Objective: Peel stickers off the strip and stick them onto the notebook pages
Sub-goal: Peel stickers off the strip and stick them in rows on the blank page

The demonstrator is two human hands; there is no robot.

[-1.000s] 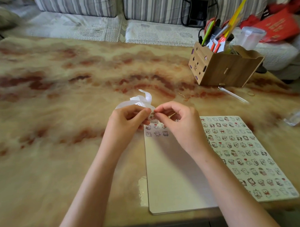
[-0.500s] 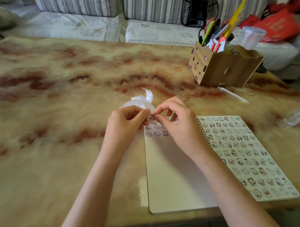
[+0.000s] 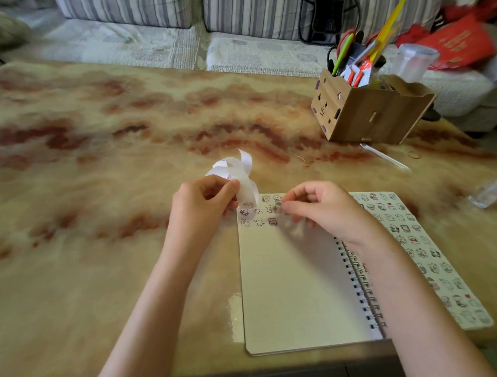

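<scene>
Marbled counter [image 3: 103, 249] bearing an open spiral notebook [image 3: 295, 285]; the left hand [image 3: 202, 204] grips the curled sticker strip [image 3: 235, 172] at its far-left corner; the right hand [image 3: 327, 211] pinches a sticker [image 3: 278, 206] just above the left page.

Soft, even daylight filled the scene, bright with a warm cast. The right hand [image 3: 324, 211] threw a diffuse grey shadow onto the notebook [image 3: 295, 285] page. A pale patch of glare sat on the glossy worktop [image 3: 101, 193] beside the notebook's left edge. The white strip [image 3: 235, 172] looked nearly washed out. Motion blur smeared the right fingers [image 3: 291, 210], the sticker [image 3: 277, 206] and the red bag [image 3: 462, 42]. Wide-angle distortion bowed the sofa [image 3: 123, 12].
</scene>
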